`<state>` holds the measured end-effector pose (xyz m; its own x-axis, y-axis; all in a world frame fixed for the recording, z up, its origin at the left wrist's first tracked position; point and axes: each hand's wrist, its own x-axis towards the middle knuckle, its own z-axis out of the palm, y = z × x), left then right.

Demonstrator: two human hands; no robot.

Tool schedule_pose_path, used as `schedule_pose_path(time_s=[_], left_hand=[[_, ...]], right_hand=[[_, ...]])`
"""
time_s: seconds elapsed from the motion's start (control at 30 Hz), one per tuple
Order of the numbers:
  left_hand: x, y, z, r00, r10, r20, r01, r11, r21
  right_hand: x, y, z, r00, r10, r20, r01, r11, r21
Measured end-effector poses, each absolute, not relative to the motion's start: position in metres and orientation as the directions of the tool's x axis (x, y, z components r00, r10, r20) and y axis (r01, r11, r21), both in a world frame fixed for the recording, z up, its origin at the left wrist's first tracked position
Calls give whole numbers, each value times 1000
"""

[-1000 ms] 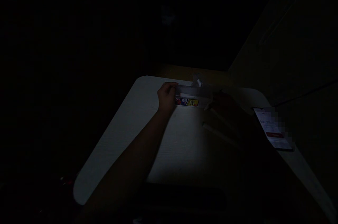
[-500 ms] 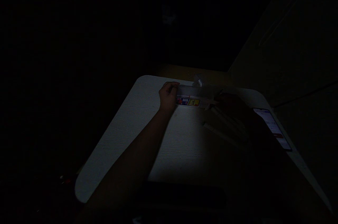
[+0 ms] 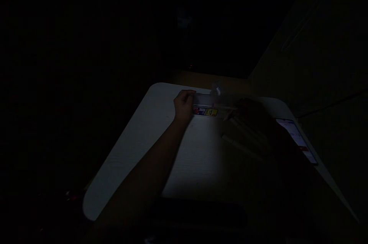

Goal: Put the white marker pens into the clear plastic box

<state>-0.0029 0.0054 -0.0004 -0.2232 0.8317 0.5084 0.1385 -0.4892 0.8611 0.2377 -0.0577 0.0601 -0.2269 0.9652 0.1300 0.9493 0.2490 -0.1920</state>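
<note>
The scene is very dark. My left hand (image 3: pixel 184 105) is curled around the left end of a long clear plastic box (image 3: pixel 211 103) with a red, blue and yellow label, at the far side of a white table (image 3: pixel 138 148). My right hand (image 3: pixel 254 115) is a dark shape at the box's right end, close to it; its fingers are too dim to read. Pale stick-like items (image 3: pixel 244 136) lie under my right forearm.
A lit phone (image 3: pixel 297 140) lies at the table's right edge. The table's far edge runs just behind the box. Darkness hides everything beyond the table; a faint floor patch shows behind it.
Both hands have stayed at the box ends. The view shifted slightly, and my right arm now covers more of the phone.
</note>
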Motion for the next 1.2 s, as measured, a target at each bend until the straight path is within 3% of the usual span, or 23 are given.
schedule_pose_path(time_s=[0.23, 0.53, 0.73, 0.9, 1.07, 1.13, 1.2], left_hand=[[-4, 6, -1, -221, 833, 508, 139, -488, 862], [-3, 3, 2, -216, 841, 496, 133, -478, 868], [-3, 2, 2, -219, 842, 493, 155, -469, 870], [-4, 3, 2, -214, 837, 504, 136, -486, 864], [-3, 2, 3, -224, 836, 501, 125, -485, 866], [-3, 2, 3, -228, 840, 492, 127, -475, 871], [-3, 1, 3, -231, 842, 488, 137, -468, 873]], right_hand=[[275, -66, 55, -155, 973, 172, 988, 155, 12], [281, -69, 46, 13, 996, 93, 983, -30, 183], [283, -70, 40, 87, 996, 36, 972, -93, 218], [286, -69, 31, 28, 998, 48, 972, -38, 233], [276, -68, 36, 68, 995, 75, 956, -87, 279], [266, -68, 44, 48, 995, 86, 968, -68, 242], [254, -67, 52, -66, 990, 126, 988, 47, 144]])
